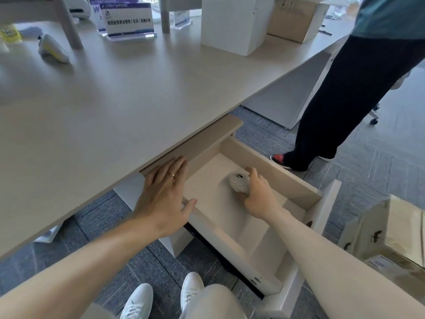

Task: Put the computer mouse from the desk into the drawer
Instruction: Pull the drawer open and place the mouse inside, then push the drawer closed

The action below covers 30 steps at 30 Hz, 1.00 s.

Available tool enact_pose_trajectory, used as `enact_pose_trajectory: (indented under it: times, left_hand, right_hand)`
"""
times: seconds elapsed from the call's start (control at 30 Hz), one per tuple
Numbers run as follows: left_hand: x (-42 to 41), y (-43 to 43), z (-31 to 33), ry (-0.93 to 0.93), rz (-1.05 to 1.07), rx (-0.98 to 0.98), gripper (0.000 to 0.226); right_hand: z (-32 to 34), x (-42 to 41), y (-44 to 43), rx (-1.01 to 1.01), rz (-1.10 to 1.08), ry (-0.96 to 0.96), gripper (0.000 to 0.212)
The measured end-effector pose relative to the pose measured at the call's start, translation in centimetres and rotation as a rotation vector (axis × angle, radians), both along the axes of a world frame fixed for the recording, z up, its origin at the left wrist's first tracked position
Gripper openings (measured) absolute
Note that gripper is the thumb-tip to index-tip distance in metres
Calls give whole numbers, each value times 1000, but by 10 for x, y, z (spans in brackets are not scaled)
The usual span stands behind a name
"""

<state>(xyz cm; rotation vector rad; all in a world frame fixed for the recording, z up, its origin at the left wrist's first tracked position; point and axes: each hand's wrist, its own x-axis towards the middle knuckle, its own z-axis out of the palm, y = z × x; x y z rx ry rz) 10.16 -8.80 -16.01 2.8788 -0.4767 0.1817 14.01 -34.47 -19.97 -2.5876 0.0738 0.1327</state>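
Left hand (163,197): fingers spread wide and flat, holding nothing, thumb at the near-left wall of the drawer (271,164).
Mouse (239,182): white, rounded, dark scroll wheel on top; it sits on the floor of the open drawer.
Right hand (258,195): fingers curled around the mouse, gripping it.
Desk (110,93): pale top, above the drawer.

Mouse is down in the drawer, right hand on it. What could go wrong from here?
1. The left hand lies over the drawer's side wall by the desk edge; shutting now could pinch its fingers.
2. The right hand grips the mouse; pulling out without releasing could drag it along.
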Motion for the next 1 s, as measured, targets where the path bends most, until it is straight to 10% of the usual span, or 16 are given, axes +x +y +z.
enact_pose_trajectory:
  times: [1.0]
  left_hand:
    - [-1,-1,0,-10,16,32,87]
  right_hand:
    - [41,-14,-36,-133,-81,-121,82]
